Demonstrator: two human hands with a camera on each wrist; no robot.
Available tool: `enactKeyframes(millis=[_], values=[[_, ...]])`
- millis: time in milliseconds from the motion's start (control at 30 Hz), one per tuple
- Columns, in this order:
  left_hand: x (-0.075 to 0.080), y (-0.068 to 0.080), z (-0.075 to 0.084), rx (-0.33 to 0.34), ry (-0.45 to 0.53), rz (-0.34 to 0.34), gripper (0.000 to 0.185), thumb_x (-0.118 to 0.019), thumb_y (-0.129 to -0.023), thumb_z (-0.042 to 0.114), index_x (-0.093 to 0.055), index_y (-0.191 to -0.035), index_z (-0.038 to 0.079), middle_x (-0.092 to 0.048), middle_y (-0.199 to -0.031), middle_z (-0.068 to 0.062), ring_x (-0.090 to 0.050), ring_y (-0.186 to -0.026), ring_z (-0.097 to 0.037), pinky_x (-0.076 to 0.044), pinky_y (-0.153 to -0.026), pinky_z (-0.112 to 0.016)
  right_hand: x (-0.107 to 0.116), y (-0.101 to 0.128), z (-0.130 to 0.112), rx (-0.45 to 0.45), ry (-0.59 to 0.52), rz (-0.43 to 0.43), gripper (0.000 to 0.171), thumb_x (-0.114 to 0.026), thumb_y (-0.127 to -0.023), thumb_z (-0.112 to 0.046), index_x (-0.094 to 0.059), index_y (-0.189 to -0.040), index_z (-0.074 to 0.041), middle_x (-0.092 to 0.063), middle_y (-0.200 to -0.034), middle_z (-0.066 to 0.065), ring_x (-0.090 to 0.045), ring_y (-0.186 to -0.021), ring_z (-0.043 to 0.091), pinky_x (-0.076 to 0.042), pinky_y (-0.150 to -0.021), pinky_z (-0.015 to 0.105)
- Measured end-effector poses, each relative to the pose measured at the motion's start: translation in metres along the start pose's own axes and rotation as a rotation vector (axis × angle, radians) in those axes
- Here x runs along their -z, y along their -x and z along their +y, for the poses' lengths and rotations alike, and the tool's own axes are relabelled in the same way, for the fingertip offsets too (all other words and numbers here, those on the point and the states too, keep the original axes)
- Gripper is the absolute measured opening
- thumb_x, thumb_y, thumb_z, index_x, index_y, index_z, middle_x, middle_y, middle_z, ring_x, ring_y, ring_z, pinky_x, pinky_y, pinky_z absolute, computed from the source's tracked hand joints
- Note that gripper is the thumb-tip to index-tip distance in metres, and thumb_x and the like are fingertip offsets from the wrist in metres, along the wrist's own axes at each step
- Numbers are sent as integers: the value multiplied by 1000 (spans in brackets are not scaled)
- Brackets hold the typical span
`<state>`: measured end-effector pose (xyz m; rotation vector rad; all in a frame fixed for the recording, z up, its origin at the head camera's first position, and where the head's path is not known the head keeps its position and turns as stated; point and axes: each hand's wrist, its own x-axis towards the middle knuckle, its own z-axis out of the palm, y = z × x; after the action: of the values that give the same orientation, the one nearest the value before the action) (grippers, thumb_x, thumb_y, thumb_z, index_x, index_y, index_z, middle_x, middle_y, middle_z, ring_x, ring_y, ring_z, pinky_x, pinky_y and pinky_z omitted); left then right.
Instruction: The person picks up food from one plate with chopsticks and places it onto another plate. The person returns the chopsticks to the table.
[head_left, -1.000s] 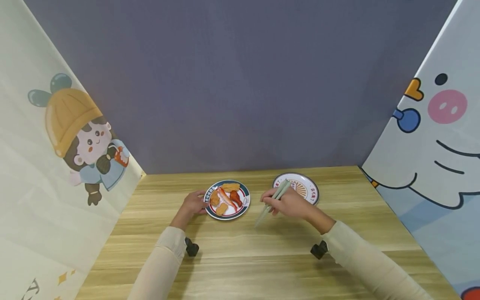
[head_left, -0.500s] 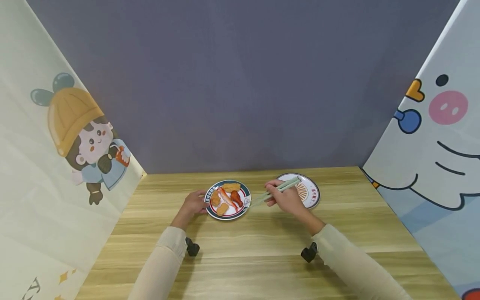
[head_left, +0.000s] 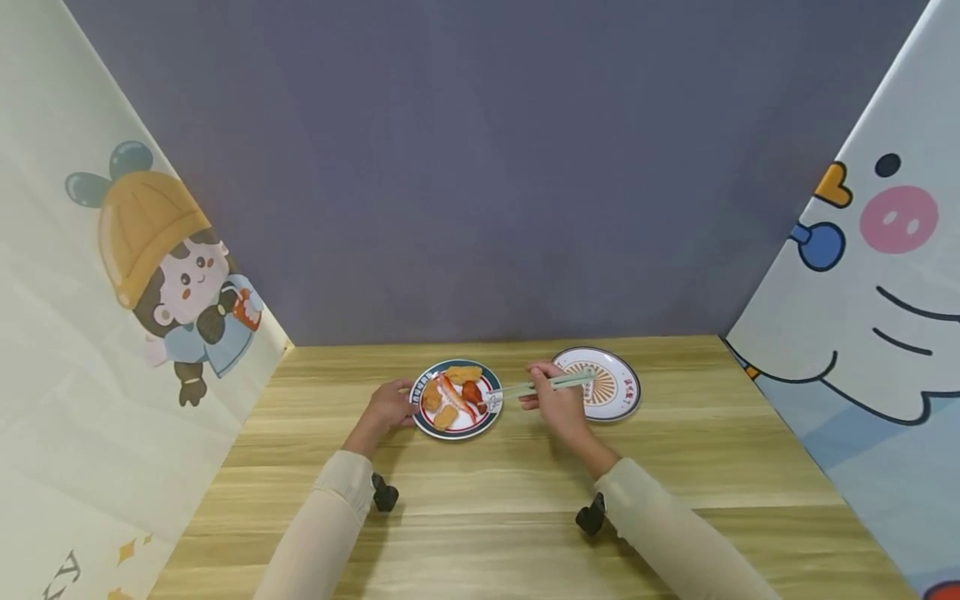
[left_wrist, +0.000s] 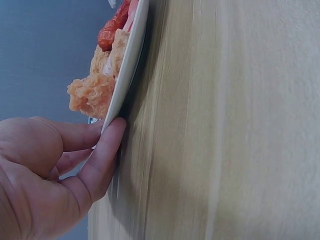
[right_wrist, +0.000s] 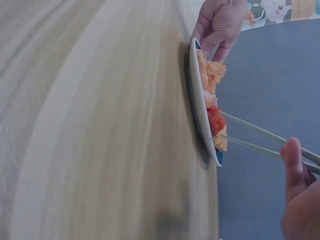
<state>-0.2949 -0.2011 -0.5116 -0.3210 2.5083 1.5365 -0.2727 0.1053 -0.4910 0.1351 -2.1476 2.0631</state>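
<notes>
My left hand (head_left: 390, 404) grips the left rim of a plate (left_wrist: 131, 65), thumb above and fingers beneath. On this dark-rimmed plate lie several breaded fried pieces (left_wrist: 92, 95), a pink-orange shrimp-like strip (head_left: 455, 393) and a reddish-brown drumstick (head_left: 472, 394). My right hand (head_left: 558, 406) holds a pair of pale green chopsticks (head_left: 566, 381), which point left over the plate. Their tips are spread apart right at the drumstick, as the right wrist view also shows. Behind the right hand stands a second white plate (head_left: 621, 392) with a sunburst print and no food on it.
The wooden table (head_left: 480, 533) ends at a grey-blue back wall (head_left: 495, 183). Cartoon-printed panels stand at the left (head_left: 75, 333) and right (head_left: 885, 333). A black wrist mount (head_left: 385, 493) sits under each sleeve cuff.
My right hand has swung the chopsticks from pointing down at the table to pointing left, bringing their tips over the food plate to the drumstick. The left hand keeps its grip.
</notes>
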Motion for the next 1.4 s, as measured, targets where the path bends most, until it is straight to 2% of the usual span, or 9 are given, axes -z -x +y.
enactKeyframes(millis=[100,200,500,633,733,867,1000,1233,1400], values=[[0,0,-1,-9,-21,13,55,-66,-85,-13,-56,-138,-4,-64,-109,-22,-65,-76,-17,-67,-65,-29,-3,0,6,-2,-42,20,25,-56,-104,-14,-69,-114,6,-68,-90,13,-75,-71,37,-67,-59,36],[0,-1,-1,-2,-13,12,55,-66,-84,-13,-56,-138,-3,-64,-111,-23,-65,-78,-17,-67,-65,-29,-6,0,11,-7,-64,37,24,-56,-104,-12,-69,-112,6,-69,-88,12,-75,-68,32,-67,-58,35],[1,0,1,8,16,2,57,-66,-86,-12,-54,-141,-3,-64,-121,-29,-66,-77,-17,-67,-65,-29,-14,2,23,-48,-95,65,25,-58,-101,-8,-68,-116,9,-66,-105,39,-73,-61,16,-67,-62,31],[1,0,2,11,11,12,58,-66,-86,-12,-54,-142,-2,-64,-121,-29,-65,-76,-17,-67,-66,-29,-16,3,26,-61,-129,84,26,-58,-101,-9,-69,-118,9,-63,-109,44,-73,-60,13,-67,-63,33],[1,0,1,12,13,17,57,-65,-86,-12,-55,-141,-2,-64,-121,-29,-65,-75,-16,-67,-65,-28,-16,2,28,-96,-134,121,29,-57,-101,-11,-68,-120,8,-64,-111,42,-72,-58,12,-67,-63,34],[0,-1,1,12,17,5,56,-66,-86,-12,-54,-140,-3,-64,-123,-30,-66,-75,-16,-67,-65,-28,-14,1,29,-193,-161,190,31,-55,-103,-13,-66,-124,7,-62,-119,40,-72,-56,11,-67,-62,29],[-1,-2,-1,13,18,7,58,-66,-85,-12,-54,-141,-2,-64,-121,-29,-66,-75,-16,-67,-64,-28,-9,0,29,-245,-180,214,33,-53,-104,-16,-65,-127,5,-60,-127,37,-72,-58,9,-66,-63,25],[-1,-3,0,18,34,1,58,-65,-86,-14,-53,-142,-2,-63,-116,-26,-66,-76,-17,-67,-66,-30,-5,-2,26,-237,-231,215,37,-52,-104,-13,-60,-131,11,-56,-132,37,-72,-57,8,-66,-65,24],[-1,-2,1,15,22,2,57,-65,-86,-13,-53,-142,-3,-63,-120,-30,-66,-76,-17,-67,-66,-30,-2,-3,25,-234,-231,220,35,-53,-104,-13,-62,-130,9,-57,-133,36,-72,-57,9,-66,-65,25]])
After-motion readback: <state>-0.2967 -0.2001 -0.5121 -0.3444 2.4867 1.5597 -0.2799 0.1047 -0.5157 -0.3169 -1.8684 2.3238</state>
